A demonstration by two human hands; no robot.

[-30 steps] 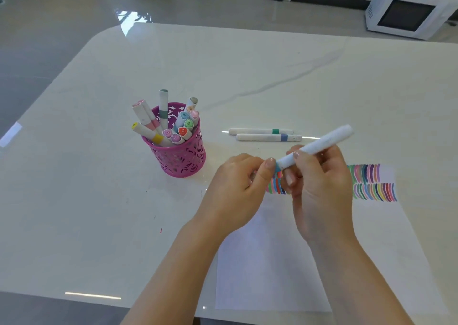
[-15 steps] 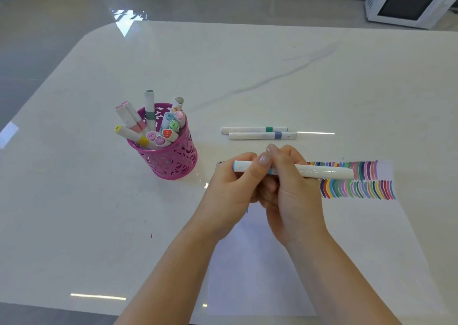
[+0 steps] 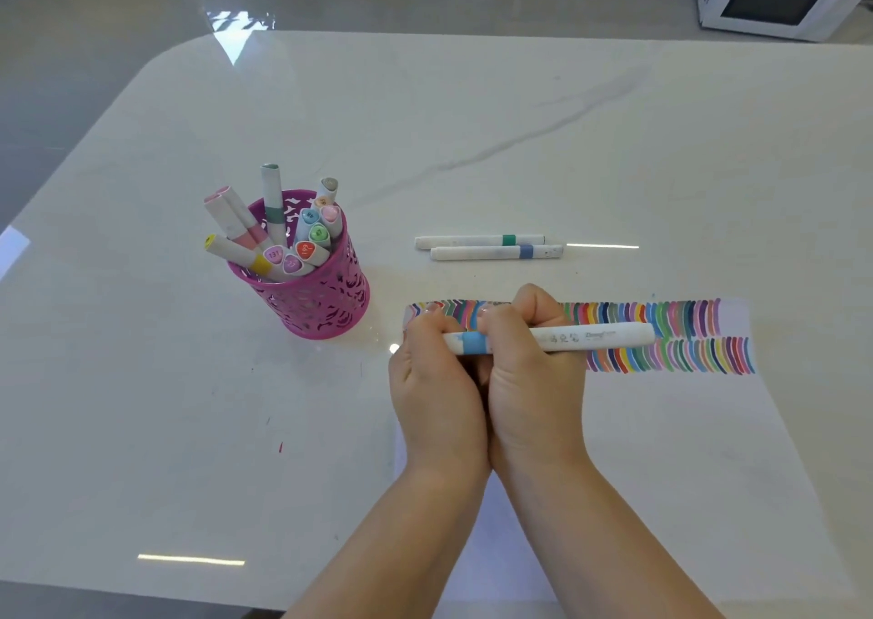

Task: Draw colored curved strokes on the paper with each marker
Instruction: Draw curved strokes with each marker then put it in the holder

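Both hands are closed round one marker (image 3: 590, 336): the left hand (image 3: 439, 382) grips its left end, and the right hand (image 3: 534, 382) is wrapped round the barrel just beside the blue band (image 3: 474, 342). The marker is held level above the far edge of the paper (image 3: 661, 453), toward its far-left corner, over the rows of coloured curved strokes (image 3: 685, 335). Whether the cap is seated or being drawn off cannot be told, since the fingers (image 3: 427, 323) cover that end. If the cap is freed by a hard pull, the hands may jerk apart and the tip may be dragged across skin or table (image 3: 472, 122). Fresh ink may be smeared by a wrist set down on the strokes, and the thin sheet may slide on the glossy top. The barrel is a smooth white cylinder with printed lettering. The table is polished, white, grey-veined and round-cornered. Beyond the paper's far edge, two spare markers (image 3: 477, 240) lie side by side. Others stand in a perforated pink cup (image 3: 321, 307) nearer the table's left edge.
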